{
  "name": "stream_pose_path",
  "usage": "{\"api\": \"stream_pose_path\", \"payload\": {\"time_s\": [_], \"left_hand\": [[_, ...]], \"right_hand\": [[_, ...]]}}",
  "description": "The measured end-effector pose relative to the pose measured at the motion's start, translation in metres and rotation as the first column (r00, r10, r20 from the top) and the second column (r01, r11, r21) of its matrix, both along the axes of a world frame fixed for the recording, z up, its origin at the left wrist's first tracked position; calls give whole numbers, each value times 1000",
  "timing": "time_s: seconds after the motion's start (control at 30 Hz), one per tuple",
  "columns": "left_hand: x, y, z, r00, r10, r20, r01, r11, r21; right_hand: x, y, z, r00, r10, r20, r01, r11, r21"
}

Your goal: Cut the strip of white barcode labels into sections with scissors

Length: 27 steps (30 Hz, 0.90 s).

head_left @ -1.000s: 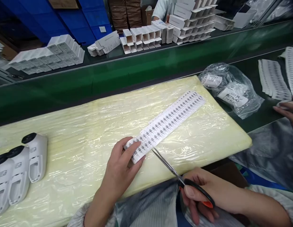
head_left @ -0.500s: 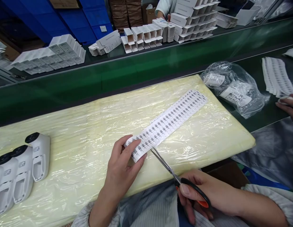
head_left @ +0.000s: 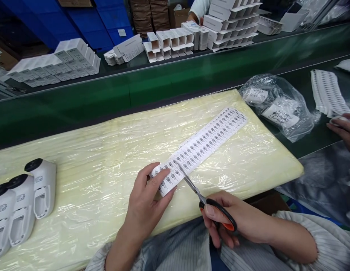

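Seen from where I stand, twelve o'clock pointing away from the worker: the yellow wrapped slab is largest, with white housings on it between eight and nine o'clock. The layered label strip lies on the slab, from its middle toward two o'clock. By my judgement a cut is begun, not finished: the blades reach partway across the strip's width, its far-side margin looks joined, and I see no severed piece. The long axis runs from between seven and eight o'clock, the held end, to between one and two. The scissors point toward eleven; their blade gap I cannot tell. The right hand has thumb and fingers wrapped about the handles; the left hand pinches the strip's near end, one finger across its printed face.
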<state>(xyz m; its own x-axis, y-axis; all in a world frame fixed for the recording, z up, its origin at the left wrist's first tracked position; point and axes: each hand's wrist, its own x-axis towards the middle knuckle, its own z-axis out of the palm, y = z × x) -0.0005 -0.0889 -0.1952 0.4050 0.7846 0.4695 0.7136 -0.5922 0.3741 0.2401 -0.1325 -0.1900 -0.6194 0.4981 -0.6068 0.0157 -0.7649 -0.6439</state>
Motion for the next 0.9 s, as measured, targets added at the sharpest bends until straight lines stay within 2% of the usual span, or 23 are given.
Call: {"api": "stream_pose_path", "payload": {"time_s": [0.5,0.73,0.9], "left_hand": [[-1,0,1,1000,8,-8,-8,1000,-5],[1,-1,-1,1000,-10,2,10,1000,5],[-1,-1,-3,1000,-15,1,15,1000,-2]], "right_hand": [[0,6,6,994,40,106,-42,999,20],[-3,12,6,999,11,42,-12,1000,8],[-5,17,6,998,20,63,-22,1000,18]]}}
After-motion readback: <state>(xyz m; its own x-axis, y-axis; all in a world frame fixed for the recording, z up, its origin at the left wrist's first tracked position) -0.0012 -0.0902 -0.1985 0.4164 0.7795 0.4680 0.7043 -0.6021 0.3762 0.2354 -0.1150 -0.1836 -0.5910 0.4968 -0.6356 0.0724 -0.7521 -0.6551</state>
